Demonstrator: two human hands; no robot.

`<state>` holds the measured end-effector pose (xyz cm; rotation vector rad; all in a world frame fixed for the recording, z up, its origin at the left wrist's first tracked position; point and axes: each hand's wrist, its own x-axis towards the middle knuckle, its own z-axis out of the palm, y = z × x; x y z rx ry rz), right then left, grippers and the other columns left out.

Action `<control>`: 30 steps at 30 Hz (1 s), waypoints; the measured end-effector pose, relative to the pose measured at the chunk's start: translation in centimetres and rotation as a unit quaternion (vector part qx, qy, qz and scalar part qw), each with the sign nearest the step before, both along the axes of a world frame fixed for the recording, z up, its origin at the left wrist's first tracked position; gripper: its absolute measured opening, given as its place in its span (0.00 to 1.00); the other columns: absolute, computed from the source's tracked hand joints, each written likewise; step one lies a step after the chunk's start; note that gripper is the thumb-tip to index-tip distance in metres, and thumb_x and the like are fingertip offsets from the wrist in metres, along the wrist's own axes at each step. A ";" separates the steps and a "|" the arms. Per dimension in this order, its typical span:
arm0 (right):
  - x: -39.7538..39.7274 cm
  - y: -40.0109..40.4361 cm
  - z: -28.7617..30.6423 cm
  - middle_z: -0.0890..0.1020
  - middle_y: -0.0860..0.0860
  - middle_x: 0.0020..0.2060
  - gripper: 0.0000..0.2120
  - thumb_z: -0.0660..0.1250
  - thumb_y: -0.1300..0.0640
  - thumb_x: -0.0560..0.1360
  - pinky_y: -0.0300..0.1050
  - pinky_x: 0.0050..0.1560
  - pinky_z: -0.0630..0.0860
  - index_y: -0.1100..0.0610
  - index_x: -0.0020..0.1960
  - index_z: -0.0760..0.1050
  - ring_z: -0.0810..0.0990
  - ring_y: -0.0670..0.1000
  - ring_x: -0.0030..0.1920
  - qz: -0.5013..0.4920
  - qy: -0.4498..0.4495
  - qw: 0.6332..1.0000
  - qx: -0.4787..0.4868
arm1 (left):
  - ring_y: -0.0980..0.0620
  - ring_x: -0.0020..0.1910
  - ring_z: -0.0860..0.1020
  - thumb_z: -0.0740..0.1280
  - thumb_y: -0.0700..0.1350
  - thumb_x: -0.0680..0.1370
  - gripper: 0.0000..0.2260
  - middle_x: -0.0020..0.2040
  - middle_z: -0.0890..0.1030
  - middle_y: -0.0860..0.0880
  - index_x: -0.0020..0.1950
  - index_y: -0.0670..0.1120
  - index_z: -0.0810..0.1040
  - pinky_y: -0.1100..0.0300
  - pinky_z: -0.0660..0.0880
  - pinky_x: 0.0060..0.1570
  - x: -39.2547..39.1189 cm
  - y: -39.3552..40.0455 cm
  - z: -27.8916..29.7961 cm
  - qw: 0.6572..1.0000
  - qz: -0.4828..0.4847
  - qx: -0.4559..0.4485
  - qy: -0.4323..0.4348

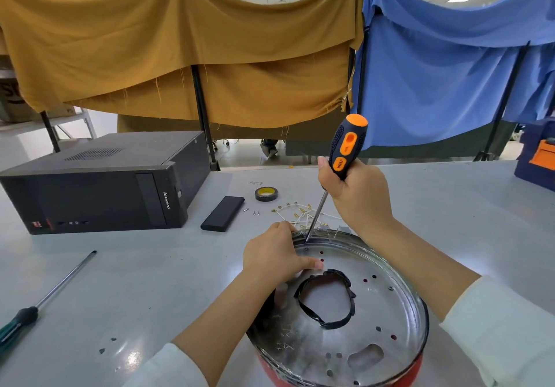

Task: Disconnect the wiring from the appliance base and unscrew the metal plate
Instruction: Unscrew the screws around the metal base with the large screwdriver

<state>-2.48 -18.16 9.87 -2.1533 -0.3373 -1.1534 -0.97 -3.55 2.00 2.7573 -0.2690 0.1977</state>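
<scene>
A round red appliance base (339,370) stands at the table's near edge, with a shiny perforated metal plate (375,305) inside it. A black ring of tape lines the plate's central hole. My right hand (357,194) grips an orange-and-black screwdriver (345,149). Its tip sits on a screw (306,248) near the plate's far rim. My left hand (276,254) holds the base's left rim, fingers over the edge and thumb on the plate. White wires with brass terminals (295,211) lie loose on the table behind the base.
A black computer case (99,182) lies at the left, with a black flat box (222,213) and a tape roll (266,193) beside it. Loose screws (255,212) lie near the box. A green-handled screwdriver (45,299) lies at the far left. Draped cloth screens stand behind the table.
</scene>
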 end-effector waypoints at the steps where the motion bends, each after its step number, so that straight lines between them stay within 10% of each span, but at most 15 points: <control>1: 0.0 0.0 0.0 0.69 0.44 0.22 0.20 0.54 0.36 0.73 0.39 0.26 0.63 0.47 0.29 0.61 0.71 0.47 0.26 0.000 -0.002 1.000 0.006 | 0.51 0.56 0.76 0.68 0.74 0.58 0.40 0.60 0.74 0.55 0.62 0.53 0.68 0.58 0.67 0.44 0.0 0.0 0.0 1.000 0.000 0.000 0.001; 30: 0.4 1.1 -0.1 0.68 0.44 0.20 0.19 0.59 0.38 0.74 0.39 0.26 0.61 0.45 0.28 0.62 0.70 0.45 0.25 -0.022 0.008 0.999 0.026 | 0.52 0.57 0.76 0.68 0.74 0.58 0.41 0.62 0.73 0.56 0.63 0.52 0.68 0.59 0.67 0.44 0.0 0.0 -0.2 1.000 -0.005 -0.003 0.000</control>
